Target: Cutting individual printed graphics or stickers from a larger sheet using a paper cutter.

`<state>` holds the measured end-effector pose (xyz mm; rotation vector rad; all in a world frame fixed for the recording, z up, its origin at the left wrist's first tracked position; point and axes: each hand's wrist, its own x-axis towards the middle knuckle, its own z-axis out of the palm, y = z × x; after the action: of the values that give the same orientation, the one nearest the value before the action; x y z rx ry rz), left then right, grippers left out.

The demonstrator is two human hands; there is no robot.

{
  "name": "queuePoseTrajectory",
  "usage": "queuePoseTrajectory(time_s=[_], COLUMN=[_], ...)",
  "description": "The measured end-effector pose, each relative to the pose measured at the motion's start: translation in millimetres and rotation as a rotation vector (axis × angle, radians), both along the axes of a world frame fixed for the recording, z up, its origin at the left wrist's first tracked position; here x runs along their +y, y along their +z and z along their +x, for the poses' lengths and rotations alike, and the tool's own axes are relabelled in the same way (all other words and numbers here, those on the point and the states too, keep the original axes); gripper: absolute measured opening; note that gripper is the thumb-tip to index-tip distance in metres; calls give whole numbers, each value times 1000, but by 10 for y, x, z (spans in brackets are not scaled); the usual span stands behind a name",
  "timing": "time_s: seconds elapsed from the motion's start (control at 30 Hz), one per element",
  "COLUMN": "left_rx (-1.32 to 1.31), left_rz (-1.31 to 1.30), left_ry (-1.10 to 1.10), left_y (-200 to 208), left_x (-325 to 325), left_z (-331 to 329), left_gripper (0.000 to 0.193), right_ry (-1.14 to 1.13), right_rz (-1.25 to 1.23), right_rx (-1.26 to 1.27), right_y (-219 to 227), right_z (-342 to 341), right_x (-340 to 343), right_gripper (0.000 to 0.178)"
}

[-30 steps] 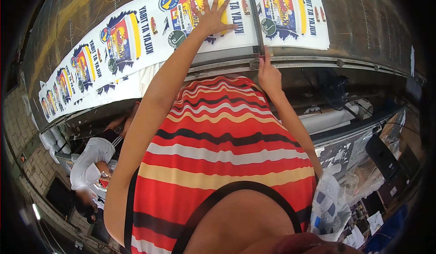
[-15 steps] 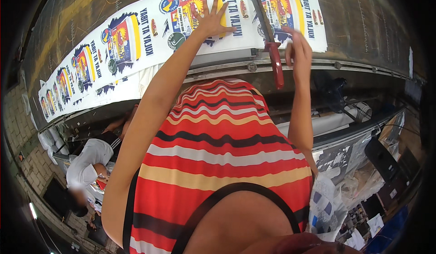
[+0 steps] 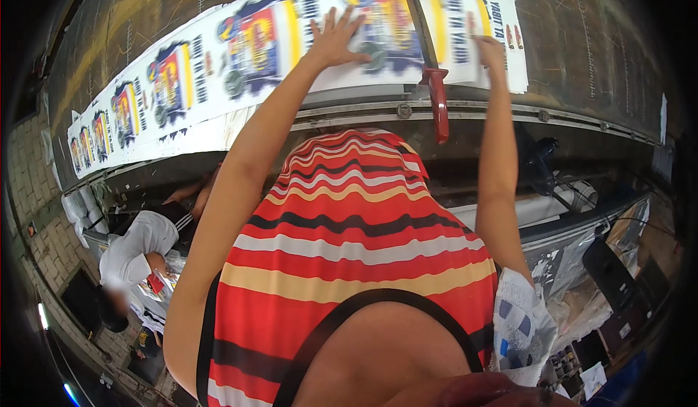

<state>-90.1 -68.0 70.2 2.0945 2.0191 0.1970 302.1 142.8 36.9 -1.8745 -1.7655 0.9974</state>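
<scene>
A long white printed strip (image 3: 211, 109), with the same colourful design repeated along it, lies across the work table. On it my left hand (image 3: 337, 42) rests palm down with fingers spread. My right hand (image 3: 492, 52) is closed on the strip's right end, its fingertips pinching the edge. Between my hands, a long dark blade with a red handle (image 3: 438, 101) crosses over the strip, the handle jutting toward me past the table edge. Beneath the strip's right end, more white printed sheets (image 3: 518, 65) show. The prints are smeared by motion.
A metal rail (image 3: 465, 107) runs along the near table edge. The dark, scratched tabletop (image 3: 589, 50) extends to the right. At lower left, a person in a white shirt (image 3: 134, 250) bends over. A black fan (image 3: 539, 160) and a white roll (image 3: 538, 207) are below right.
The printed strip has slid right under the blade. My right hand has moved right, from beside the red handle, with the strip's end. My left hand stays flat in nearly the same place.
</scene>
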Motion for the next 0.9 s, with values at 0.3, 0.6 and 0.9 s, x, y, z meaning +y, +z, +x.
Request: queuePoseTrajectory(time_s=[0.3, 0.6, 0.9], left_rx=[15, 68, 47], left_rz=[-94, -125, -79], left_ry=[63, 53, 52], left_y=[-25, -45, -105], left_x=[338, 479, 470], left_z=[120, 227, 220], left_gripper=[123, 123, 122], right_ry=[-75, 256, 488], right_rz=[195, -383, 184], right_rx=[209, 280, -177], right_y=[1200, 2508, 1546], right_z=[350, -908, -786], right_x=[-334, -2389, -2666], right_gripper=[48, 63, 61])
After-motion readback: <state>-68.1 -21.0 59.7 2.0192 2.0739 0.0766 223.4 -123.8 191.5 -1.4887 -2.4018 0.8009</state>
